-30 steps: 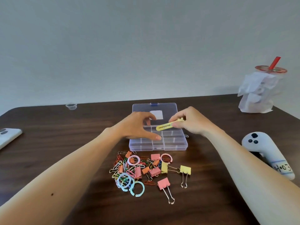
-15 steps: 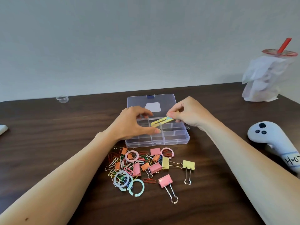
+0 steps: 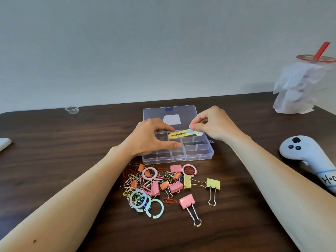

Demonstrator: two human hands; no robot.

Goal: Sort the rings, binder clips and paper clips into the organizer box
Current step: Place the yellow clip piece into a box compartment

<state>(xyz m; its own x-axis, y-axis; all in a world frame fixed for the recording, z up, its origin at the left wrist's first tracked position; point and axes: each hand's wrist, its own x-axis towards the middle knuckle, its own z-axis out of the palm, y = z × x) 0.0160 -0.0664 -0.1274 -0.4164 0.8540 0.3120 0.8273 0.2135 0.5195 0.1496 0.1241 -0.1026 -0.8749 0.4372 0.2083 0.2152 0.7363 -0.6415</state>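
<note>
Over the organizer box (image 3: 198, 153), the right hand (image 3: 216, 124) pinches a yellow strip (image 3: 181, 134); the left hand (image 3: 151, 138) hovers half-curled, holding nothing

You see a dark brown wood-grain counter (image 3: 54, 160), a clear organizer box (image 3: 200, 153) with a blue latch (image 3: 169, 108), a yellow strip (image 3: 181, 134) dotted blue, pink and yellow binder clips (image 3: 187, 200), multicoloured paper clips (image 3: 138, 180), and pink, lilac and mint rings (image 3: 154, 209).
</note>
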